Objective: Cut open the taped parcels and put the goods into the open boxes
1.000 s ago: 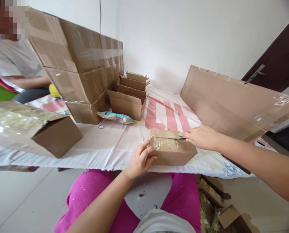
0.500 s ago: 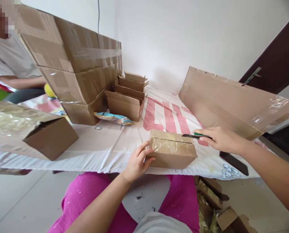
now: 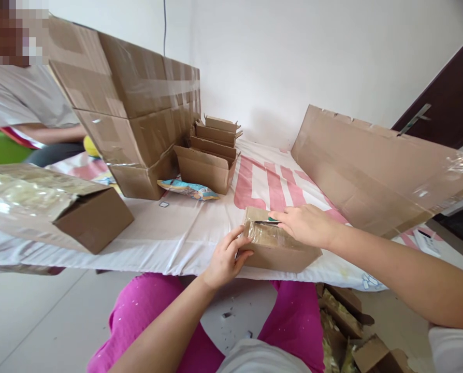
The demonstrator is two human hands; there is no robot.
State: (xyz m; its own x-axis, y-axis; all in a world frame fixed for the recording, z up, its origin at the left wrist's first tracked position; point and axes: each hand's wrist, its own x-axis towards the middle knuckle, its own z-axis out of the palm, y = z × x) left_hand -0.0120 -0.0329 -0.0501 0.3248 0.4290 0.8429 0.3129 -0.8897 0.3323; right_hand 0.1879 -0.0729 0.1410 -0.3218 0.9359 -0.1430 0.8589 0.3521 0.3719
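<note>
A small taped cardboard box (image 3: 278, 254) lies near the front edge of the cloth-covered table. My left hand (image 3: 226, 256) grips its left end, fingers at the top edge and thumb on the front side. In my right hand (image 3: 307, 225) is a utility knife (image 3: 268, 221) with some green on its handle. Its blade lies along the top seam near the box's left end, beside clear tape. How deep the tip sits cannot be made out. My right hand and forearm hide the right part of the box top.
Large taped cartons (image 3: 138, 83) are stacked at the left, with a person (image 3: 41, 103) behind them. Open small boxes (image 3: 206, 166) and a blue packet (image 3: 188, 189) lie beside the stack. A long box (image 3: 95, 220) sits front left. A big cardboard sheet (image 3: 371, 166) stands at right. Discarded cardboard (image 3: 371, 352) lies on the floor.
My right hand has moved the knife leftward along the box's top seam, from its right end to near its left end. My left hand keeps its grip. The view has shifted slightly.
</note>
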